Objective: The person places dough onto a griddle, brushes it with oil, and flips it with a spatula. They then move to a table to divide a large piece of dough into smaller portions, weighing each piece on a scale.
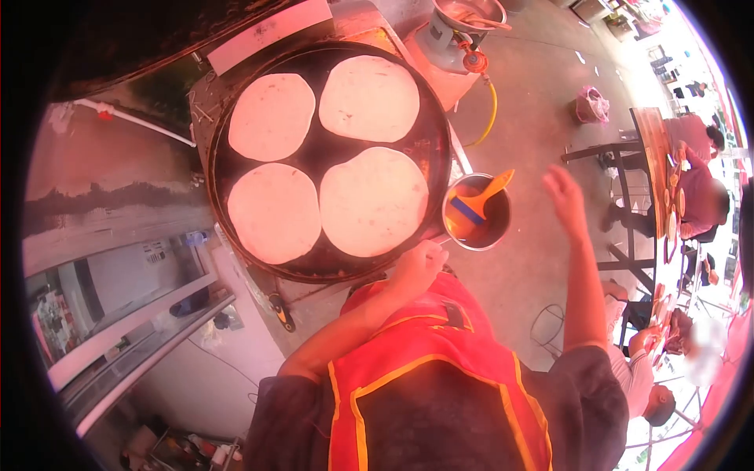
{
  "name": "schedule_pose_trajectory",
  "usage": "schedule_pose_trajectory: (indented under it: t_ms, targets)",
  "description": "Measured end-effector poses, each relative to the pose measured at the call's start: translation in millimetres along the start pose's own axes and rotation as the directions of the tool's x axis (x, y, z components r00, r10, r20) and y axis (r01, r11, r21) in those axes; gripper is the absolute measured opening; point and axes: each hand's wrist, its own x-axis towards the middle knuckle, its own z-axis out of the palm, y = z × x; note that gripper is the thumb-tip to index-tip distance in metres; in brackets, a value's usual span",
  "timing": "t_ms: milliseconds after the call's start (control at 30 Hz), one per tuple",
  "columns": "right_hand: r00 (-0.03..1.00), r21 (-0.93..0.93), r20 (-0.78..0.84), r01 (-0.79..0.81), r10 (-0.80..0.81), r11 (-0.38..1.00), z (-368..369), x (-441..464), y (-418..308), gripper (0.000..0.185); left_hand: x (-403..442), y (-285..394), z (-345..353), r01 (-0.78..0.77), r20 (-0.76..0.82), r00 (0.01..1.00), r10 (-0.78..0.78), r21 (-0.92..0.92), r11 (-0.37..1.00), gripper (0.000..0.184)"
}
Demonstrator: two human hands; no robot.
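Observation:
My left hand (420, 267) is closed around the handle of a metal saucepan (510, 220), by the right front edge of a round black griddle (441, 149). A brush (493, 188) with an orange handle and a blue band leans inside the saucepan, its head toward an orange-brown liquid. My right hand (564, 192) is raised to the right of the saucepan, touching nothing, with its fingers stretched out. Several flat rounds of pale dough lie on the griddle, among them one at the near right (373, 202) and one at the far left (271, 118).
A gas cylinder (440, 47) with a yellow hose (493, 118) stands beyond the griddle, a metal bowl (471, 12) above it. A pink bag-lined bin (591, 106) is on the floor. People sit around a wooden table (650, 141) at the right. A glass-sided cabinet (118, 298) stands left.

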Motion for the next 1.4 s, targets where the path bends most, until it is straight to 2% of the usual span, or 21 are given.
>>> schedule_pose_trajectory:
  t_ms: [33, 100, 200, 267, 300, 400, 467, 500, 567, 667, 700, 800, 900, 967, 1000, 1033, 1067, 1133, 1267, 1333, 1400]
  targets:
    - [0.984, 0.055, 0.122, -0.134, 0.126, 0.989, 7.9, -7.4, 16.5, 0.045, 3.2, -2.6, 10.2, 0.061, -0.012, 0.998, -0.062, -0.034, 0.998, 0.026]
    - [0.978, 0.233, 0.175, -0.150, 0.110, 0.961, 40.1, -9.0, 12.4, 0.049, 17.3, -1.6, 27.1, 0.107, -0.060, 0.992, -0.111, -0.069, 0.992, 0.026]
    - [0.931, 0.568, 0.362, -0.265, 0.052, 0.779, 74.1, 13.3, 5.4, 0.042, 35.7, -3.1, 56.1, 0.159, -0.186, 0.962, -0.201, -0.216, 0.963, 0.026]
    - [0.942, 0.478, 0.291, 0.008, -0.167, 0.878, 84.3, 19.3, 10.3, 0.034, 41.6, -6.0, 74.2, 0.156, -0.276, 0.929, -0.248, -0.316, 0.936, 0.026]
    - [0.923, 0.422, 0.262, 0.152, -0.281, 0.894, 87.2, 20.4, 11.6, 0.030, 42.6, -8.8, 80.9, 0.140, -0.323, 0.917, -0.233, -0.286, 0.948, 0.026]
    - [0.804, 0.078, 0.197, 0.558, -0.561, 0.826, 80.7, -18.0, -12.0, 0.019, 50.3, -15.8, 90.9, 0.089, -0.444, 0.882, -0.157, -0.170, 0.981, 0.024]
    - [0.822, 0.119, 0.323, 0.457, -0.470, 0.881, 73.8, -45.4, -32.3, 0.019, 50.4, -18.1, 98.9, 0.071, -0.499, 0.860, -0.106, -0.089, 0.994, 0.022]
    - [0.823, 0.130, 0.383, 0.402, -0.420, 0.906, 69.4, -51.0, -39.9, 0.019, 48.5, -18.0, 101.0, 0.059, -0.512, 0.851, -0.120, -0.133, 0.989, 0.022]
    - [0.766, 0.115, 0.424, 0.484, -0.483, 0.868, 61.1, -49.3, -46.5, 0.019, 37.6, -7.3, 100.3, 0.032, -0.537, 0.830, -0.151, -0.224, 0.974, 0.023]
    - [0.653, 0.134, 0.504, 0.587, -0.565, 0.798, 50.1, -49.0, -74.1, 0.019, 10.3, 18.9, 78.9, 0.048, -0.607, 0.795, -0.012, 0.043, 0.998, 0.024]
    - [0.608, 0.146, 0.532, 0.620, -0.589, 0.771, 44.9, -47.1, -88.2, 0.019, 6.0, 21.9, 71.0, 0.038, -0.606, 0.795, -0.005, 0.041, 0.998, 0.024]
    - [0.574, 0.163, 0.617, 0.576, -0.538, 0.801, 32.1, -50.2, -141.3, 0.019, -12.0, 34.0, 40.7, 0.014, -0.623, 0.781, 0.044, 0.087, 0.996, 0.025]
    - [0.698, 0.182, 0.508, 0.486, -0.505, 0.855, 11.4, -54.7, -196.0, 0.019, -45.8, 63.3, -3.9, -0.007, -0.666, 0.733, 0.141, 0.200, 0.980, 0.023]
    - [0.736, 0.286, 0.381, 0.482, -0.560, 0.828, 16.8, -51.1, -217.3, 0.020, -63.3, 71.4, -36.8, -0.033, -0.686, 0.704, 0.181, 0.223, 0.974, 0.021]
    - [0.753, 0.337, 0.310, 0.484, -0.580, 0.808, 23.1, -47.2, -228.3, 0.020, -73.6, 79.3, -55.1, -0.015, -0.665, 0.729, 0.164, 0.224, 0.975, 0.021]
    - [0.721, 0.374, 0.295, 0.517, -0.627, 0.770, 43.8, -40.6, -231.6, 0.021, -73.9, 74.3, -73.7, -0.013, -0.681, 0.713, 0.167, 0.225, 0.974, 0.021]
    - [0.728, 0.287, 0.293, 0.551, -0.619, 0.784, 64.2, -36.2, -234.4, 0.021, -74.5, 66.6, -91.2, -0.011, -0.698, 0.695, 0.172, 0.229, 0.973, 0.020]
    - [0.777, 0.503, 0.227, 0.423, -0.587, 0.754, 88.9, -39.0, -253.6, 0.023, -77.7, 52.0, -127.1, -0.039, -0.707, 0.675, 0.210, 0.249, 0.968, 0.020]
    - [0.830, 0.536, 0.309, 0.252, -0.465, 0.806, 158.0, -19.3, -273.3, 0.027, -100.9, 58.0, -187.2, -0.057, -0.713, 0.692, 0.110, 0.098, 0.994, 0.020]
    - [0.841, 0.736, 0.302, 0.094, -0.449, 0.670, 192.6, -13.2, -281.9, 0.026, -96.7, 34.3, -223.2, -0.001, -0.751, 0.648, 0.128, 0.167, 0.986, 0.023]
    - [0.865, 0.763, 0.366, -0.068, -0.344, 0.643, 225.3, -3.1, -287.9, 0.024, -87.5, 10.9, -250.0, 0.059, -0.782, 0.607, 0.141, 0.221, 0.973, 0.026]
